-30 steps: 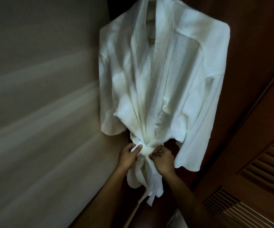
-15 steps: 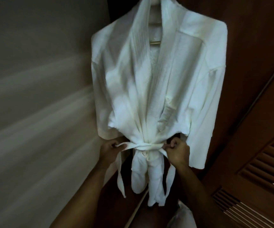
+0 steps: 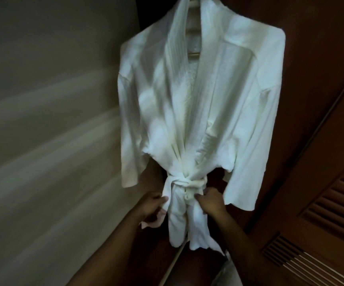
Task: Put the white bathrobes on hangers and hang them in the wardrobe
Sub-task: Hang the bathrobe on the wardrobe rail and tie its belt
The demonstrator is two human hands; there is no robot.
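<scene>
White bathrobe [image 3: 204,104] hangs on its hanger [image 3: 193,54] in the wardrobe, belt [image 3: 189,180] knotted. My left hand [image 3: 152,207] pinches a belt tail; right hand [image 3: 210,201] grips the skirt, probably. I'd tug evenly, keeping the shoulders seated. Louvred door [image 3: 319,213] crowds the right sleeve.

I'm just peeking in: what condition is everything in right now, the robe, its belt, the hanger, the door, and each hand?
white bathrobe: hanging on a hanger, front closed, cinched at the waist.
belt: tied around the waist, ends hanging down.
hanger: mostly hidden under the collar; only a bit shows.
left hand: gripping white fabric below the belt.
right hand: pinching fabric below the knot.
louvred door: stands beside the robe, open.
</scene>
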